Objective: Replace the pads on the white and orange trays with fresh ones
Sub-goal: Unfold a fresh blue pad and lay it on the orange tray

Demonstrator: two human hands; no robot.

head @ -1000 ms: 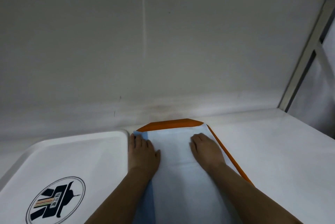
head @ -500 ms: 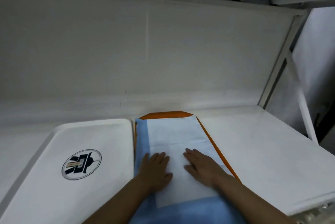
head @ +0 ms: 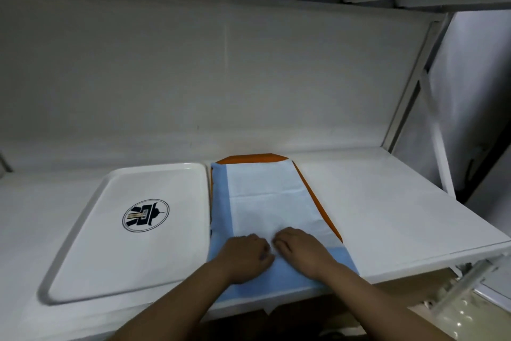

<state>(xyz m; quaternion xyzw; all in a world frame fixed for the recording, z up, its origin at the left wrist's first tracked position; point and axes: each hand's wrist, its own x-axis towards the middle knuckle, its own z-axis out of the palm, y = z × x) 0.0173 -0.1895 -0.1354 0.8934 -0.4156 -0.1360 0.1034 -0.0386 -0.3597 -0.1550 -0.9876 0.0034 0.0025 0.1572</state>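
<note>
A person's left hand (head: 243, 256) and right hand (head: 301, 251) rest side by side on a blue-bordered white absorbent pad (head: 272, 202) that covers the orange tray (head: 253, 158), which sits on the white shelf (head: 387, 216) with its far end close to the back wall and its near end at the front edge. Both hands lie knuckles up with fingers curled down onto the sheet, fingertips nearly meeting at the pad's middle; whether they pinch a fold of it or only press it flat cannot be told from this angle. Only the tray's far rim and a thin strip of its right rim show orange around the pad, whose blue near border reaches the shelf's front edge. Just beside it to the left, almost touching, the white tray (head: 116, 244) with a round dark emblem (head: 145, 215) lies bare, no pad on it. The pad looks thin, light and limp, creased across its width where it was folded, so it would likely slide or bunch under a careless push; taking it by the blue border or the corners and smoothing outward from the middle seems the surer way to seat it.
</note>
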